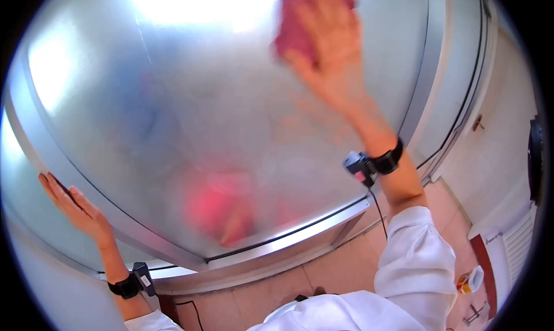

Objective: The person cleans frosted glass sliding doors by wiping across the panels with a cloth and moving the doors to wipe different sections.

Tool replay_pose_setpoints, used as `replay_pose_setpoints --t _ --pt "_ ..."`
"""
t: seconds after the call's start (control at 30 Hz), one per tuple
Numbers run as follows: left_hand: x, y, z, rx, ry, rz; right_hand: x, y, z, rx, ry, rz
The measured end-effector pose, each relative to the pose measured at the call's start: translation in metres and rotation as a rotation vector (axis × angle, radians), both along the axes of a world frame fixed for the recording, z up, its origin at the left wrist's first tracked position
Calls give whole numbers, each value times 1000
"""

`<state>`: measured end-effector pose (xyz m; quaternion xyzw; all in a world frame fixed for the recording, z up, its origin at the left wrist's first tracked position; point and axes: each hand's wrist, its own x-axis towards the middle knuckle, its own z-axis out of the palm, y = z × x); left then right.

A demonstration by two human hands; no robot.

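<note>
My right hand (pixel 329 37) lies over a dark red cloth (pixel 293 28) and presses it against a large frosted glass panel (pixel 231 100), near the top of the view; hand and cloth are slightly blurred. Much of the cloth is hidden under the palm and fingers. At the far left, my left hand (pixel 78 207) is held flat with its fingers out, at the metal frame (pixel 104 201) beside the glass; no object is in it. Whether the palm fully touches the frame I cannot tell.
A blurred pink-red patch (pixel 219 207) shows in the glass. Below runs a metal bottom rail (pixel 288 233) above a pink tiled floor (pixel 259 290). To the right are a white door with a handle (pixel 478 123), a radiator (pixel 519 239) and a white-and-yellow container (pixel 470 280).
</note>
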<state>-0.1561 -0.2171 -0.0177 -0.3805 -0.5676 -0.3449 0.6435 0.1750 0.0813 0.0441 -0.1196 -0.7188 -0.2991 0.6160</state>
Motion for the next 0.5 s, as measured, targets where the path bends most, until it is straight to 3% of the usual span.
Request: replay_pose_setpoints --t 0.03,0.1,0.2,0.23,0.3,0.37,0.47,0.5 --pt "0 1 0 1 14 8 19 15 5 -40 86 -70" --pt "2 5 1 -19 22 30 53 65 -2 3 262 53" --pt "1 3 2 -30 82 46 110 133 -42 -31 353 -6" --pt "1 3 2 -38 79 33 122 140 -55 -101 368 -54" --pt "3 6 2 -32 62 -11 125 133 -85 -203 399 222" --pt "3 10 2 -20 32 -112 125 134 -129 -247 453 58" --pt "-8 11 -2 -4 23 -239 105 119 -183 -393 570 165" --pt "-8 9 -2 -15 62 -141 92 108 -191 -390 570 214"
